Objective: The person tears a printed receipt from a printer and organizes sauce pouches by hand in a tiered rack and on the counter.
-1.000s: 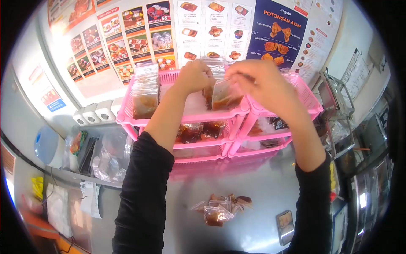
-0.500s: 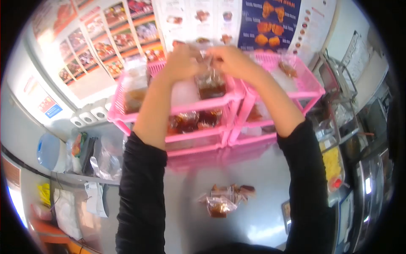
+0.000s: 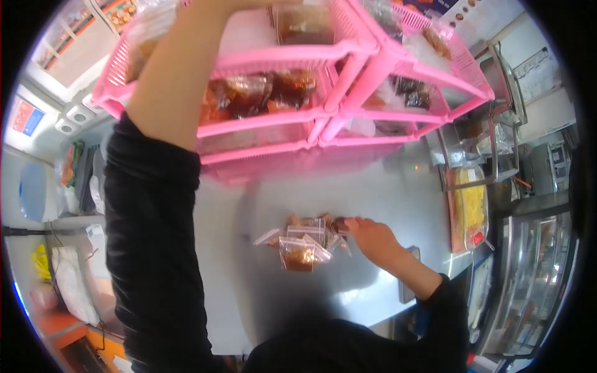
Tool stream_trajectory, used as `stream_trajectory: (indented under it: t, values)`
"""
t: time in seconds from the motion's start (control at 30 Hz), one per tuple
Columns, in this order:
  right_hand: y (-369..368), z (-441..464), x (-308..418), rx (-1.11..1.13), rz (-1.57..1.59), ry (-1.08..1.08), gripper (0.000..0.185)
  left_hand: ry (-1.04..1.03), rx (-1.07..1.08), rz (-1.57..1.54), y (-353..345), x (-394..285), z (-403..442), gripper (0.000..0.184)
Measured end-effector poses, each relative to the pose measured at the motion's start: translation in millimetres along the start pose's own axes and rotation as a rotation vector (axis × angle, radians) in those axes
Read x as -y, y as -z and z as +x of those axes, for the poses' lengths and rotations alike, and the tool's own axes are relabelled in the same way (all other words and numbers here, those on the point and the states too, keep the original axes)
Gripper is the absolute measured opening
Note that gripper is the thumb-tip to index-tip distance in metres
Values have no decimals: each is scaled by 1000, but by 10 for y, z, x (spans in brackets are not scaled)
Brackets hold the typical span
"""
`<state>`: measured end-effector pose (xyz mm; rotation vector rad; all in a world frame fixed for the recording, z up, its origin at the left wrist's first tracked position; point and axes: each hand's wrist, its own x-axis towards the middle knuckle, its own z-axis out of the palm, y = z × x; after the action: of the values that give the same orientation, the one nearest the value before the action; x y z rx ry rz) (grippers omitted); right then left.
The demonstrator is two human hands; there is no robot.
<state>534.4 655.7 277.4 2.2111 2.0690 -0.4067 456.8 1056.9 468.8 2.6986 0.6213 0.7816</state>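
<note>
My right hand [image 3: 377, 244] is low over the steel table, its fingertips closed on a small dark packet [image 3: 340, 225] at the right side of a pile. In that pile lie several small clear zip bags, the front bag [image 3: 297, 255] holding something brown. My left arm reaches up over the pink basket [image 3: 273, 57]; its hand [image 3: 245, 4] is mostly cut off by the top edge, so its fingers are hidden. Near that hand, a clear bag of brown liquid [image 3: 305, 25] stands in the top basket.
Stacked pink racks [image 3: 429, 74] hold more bags, including dark red packets [image 3: 249, 93] on the middle shelf. A phone-like flat object [image 3: 409, 280] lies at the table's right edge. A yellow-filled tray [image 3: 469, 202] and a glass case [image 3: 528, 273] stand to the right.
My right hand has come down from the top basket to the pile of small bags. My left hand stays up by the basket. The view has tilted downward.
</note>
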Motion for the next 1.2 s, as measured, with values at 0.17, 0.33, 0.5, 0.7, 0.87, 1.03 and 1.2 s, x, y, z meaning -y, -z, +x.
stream_trajectory:
  t: [0.17,0.33,0.5,0.7,0.87,1.03,1.2]
  values:
    - [1182,132,-93,-136,355,183,8,-3,-9,66,-84,126,70,36]
    - [2625,294,41,-598,334,314,10,-53,-205,121,-153,106,-52,30]
    - [3126,1000,122,-740,379,446,12,-12,-189,53,-107,30,-70,33]
    - [2974,1609,37,-417,512,417,12,-41,-154,123,-131,110,-71,16]
    - [2882,2055,-185,-338,456,390,11,-1,-171,3,-153,158,-5,16]
    - [2885,2184,-200,-425,143,323,18,-12,-110,-198,-111,142,6,25]
    - [2698,1940,-43,-956,-95,386,24,-148,-61,7,-85,99,-62,26]
